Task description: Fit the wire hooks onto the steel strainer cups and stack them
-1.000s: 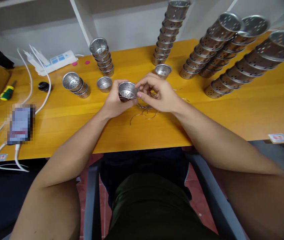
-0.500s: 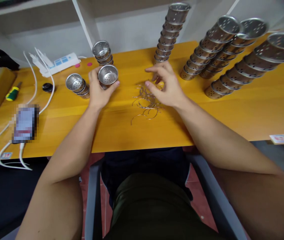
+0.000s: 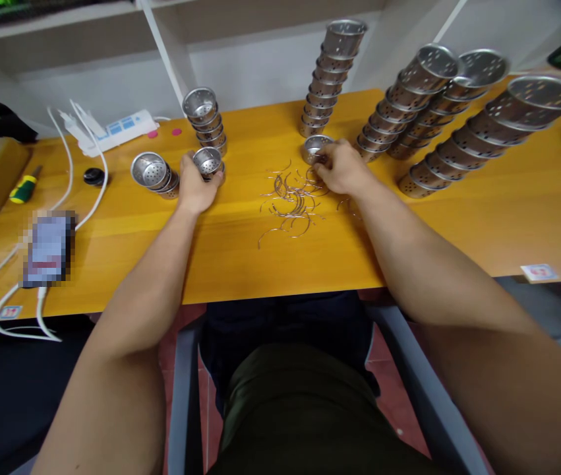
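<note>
Spanning the desk [image 3: 240,270]: tall stacks [image 3: 482,144] right of and behind the wires [image 3: 294,200], short stacks [image 3: 206,122] left.
Left hand [image 3: 197,187] grips left cup [image 3: 207,160], left of the wires, thumb opposite fingers. Right hand [image 3: 343,166] has fingertips at right cup [image 3: 312,150], just behind the wires; can't tell if pinched. Cups: perforated metal, probably light, stiff, a bit slick; wall could dent. Best hold: side wall under the rim, thumb opposing fingers. Wires: thin, curved, likely springy and tangle-prone; take one by a free end.
</note>
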{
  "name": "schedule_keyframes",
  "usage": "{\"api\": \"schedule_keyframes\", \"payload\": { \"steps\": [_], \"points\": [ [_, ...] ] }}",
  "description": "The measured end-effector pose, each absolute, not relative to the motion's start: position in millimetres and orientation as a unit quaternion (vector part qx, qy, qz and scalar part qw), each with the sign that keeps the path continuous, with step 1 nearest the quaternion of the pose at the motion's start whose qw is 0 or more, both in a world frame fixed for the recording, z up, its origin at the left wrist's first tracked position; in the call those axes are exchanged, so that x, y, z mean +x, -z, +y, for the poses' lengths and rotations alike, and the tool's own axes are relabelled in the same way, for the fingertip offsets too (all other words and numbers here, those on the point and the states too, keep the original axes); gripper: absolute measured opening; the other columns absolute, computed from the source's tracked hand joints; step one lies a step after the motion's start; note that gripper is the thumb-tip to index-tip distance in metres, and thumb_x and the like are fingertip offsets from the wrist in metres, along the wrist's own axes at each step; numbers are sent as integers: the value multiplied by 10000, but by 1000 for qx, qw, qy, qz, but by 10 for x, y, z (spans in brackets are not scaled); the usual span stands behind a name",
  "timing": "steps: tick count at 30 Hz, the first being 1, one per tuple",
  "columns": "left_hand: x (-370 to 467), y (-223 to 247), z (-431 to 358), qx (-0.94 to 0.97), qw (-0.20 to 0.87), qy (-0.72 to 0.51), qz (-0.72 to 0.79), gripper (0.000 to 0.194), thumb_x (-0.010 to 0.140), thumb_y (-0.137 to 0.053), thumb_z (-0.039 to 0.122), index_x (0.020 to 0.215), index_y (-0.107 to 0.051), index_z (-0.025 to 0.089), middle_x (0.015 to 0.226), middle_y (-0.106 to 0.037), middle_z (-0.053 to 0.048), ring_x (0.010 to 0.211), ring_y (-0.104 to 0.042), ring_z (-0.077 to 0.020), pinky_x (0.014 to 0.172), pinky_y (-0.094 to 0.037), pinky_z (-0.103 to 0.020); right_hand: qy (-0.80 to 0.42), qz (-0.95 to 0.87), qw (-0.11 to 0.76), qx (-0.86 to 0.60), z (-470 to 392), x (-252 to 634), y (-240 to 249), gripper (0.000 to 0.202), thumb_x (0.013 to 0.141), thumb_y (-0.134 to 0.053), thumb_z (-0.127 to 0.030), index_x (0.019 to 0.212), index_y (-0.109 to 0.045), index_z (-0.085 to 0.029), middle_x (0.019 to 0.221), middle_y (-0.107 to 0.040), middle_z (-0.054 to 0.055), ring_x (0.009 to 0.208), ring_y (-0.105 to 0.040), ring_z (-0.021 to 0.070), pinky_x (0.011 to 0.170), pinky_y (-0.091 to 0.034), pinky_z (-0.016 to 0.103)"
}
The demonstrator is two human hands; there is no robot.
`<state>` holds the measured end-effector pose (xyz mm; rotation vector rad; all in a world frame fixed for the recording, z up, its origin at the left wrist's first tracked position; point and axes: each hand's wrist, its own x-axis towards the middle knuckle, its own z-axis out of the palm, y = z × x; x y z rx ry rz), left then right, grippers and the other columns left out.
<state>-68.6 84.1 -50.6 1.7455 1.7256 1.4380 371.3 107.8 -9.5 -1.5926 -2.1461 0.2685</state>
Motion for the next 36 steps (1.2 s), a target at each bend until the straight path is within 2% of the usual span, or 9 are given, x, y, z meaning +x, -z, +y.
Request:
{"api": "schedule_keyframes", "payload": {
  "steps": [7,10,13,17,20,24,27,30,36],
  "points": [
    [-590,439,778,604,135,-507,600,941,808,-1159,198,1590,-637,207,1788,-639,-265,1878,-508,-555,1669,-281,-790,-96,-770,199,-599,1019,3655,-7,422,1288,-706,-486,1408,-902,-132,1470,-827,285,1380,-814,473,1241,-667,599],
    [-416,238,604,639,106,-521,556,1019,838,-1188,323,1680,-619,249,1903,-554,-254,1959,-374,-577,1694,-181,-816,-86,-767,244,-587,935,3632,-119,507,1315,-632,-554,1504,-893,-163,1529,-815,297,1394,-812,492,1263,-669,633],
    [-141,52,378,706,105,-507,484,1072,899,-1187,495,1769,-581,341,1956,-530,-197,2016,-287,-537,1700,-222,-780,-103,-784,339,-509,733,3515,-231,483,1289,-658,-612,1498,-909,-255,1516,-819,267,1392,-796,505,1268,-672,689],
    [183,88,202,765,177,-458,416,1262,898,-1195,616,1874,-438,353,2031,-472,-216,1935,-479,-513,1618,-442,-739,-182,-836,406,-320,337,3174,-267,323,1240,-747,-592,1376,-941,-373,1460,-860,173,1400,-796,469,1315,-664,721],
    [228,211,226,767,197,-457,405,1170,918,-1169,670,1798,-490,304,1883,-638,-227,1833,-614,-495,1593,-483,-716,-229,-868,392,-203,150,2983,-235,344,1226,-754,-545,1460,-922,-357,1521,-855,146,1426,-818,433,1304,-681,686],
    [96,253,346,739,195,-469,443,1021,918,-1141,746,1641,-593,277,1655,-765,-184,1749,-676,-502,1560,-510,-709,-231,-839,387,-304,246,3079,-206,507,1191,-834,-529,1651,-838,-315,1656,-804,175,1324,-862,403,1241,-729,620],
    [17,246,411,728,193,-473,457,1073,897,-1152,732,1674,-561,286,1699,-729,-192,1748,-668,-490,1563,-507,-690,-188,-838,303,-413,449,3276,-165,369,1129,-925,-473,1411,-909,-235,1401,-890,208,1212,-871,432,1204,-732,664],
    [-2,274,439,724,199,-474,460,1093,897,-1155,682,1709,-530,303,1725,-694,-200,1732,-674,-484,1553,-515,-703,-184,-848,220,-446,570,3362,-96,155,1069,-975,-374,1112,-912,-239,1117,-918,169,1087,-870,416,1074,-747,635],
    [26,320,424,731,207,-467,454,1058,925,-1132,720,1704,-551,303,1663,-719,-189,1671,-716,-469,1498,-579,-680,-169,-841,191,-477,551,3245,-3,144,1099,-867,-268,962,-821,-261,1142,-908,154,1095,-865,403,1077,-717,605]
  ]
}}
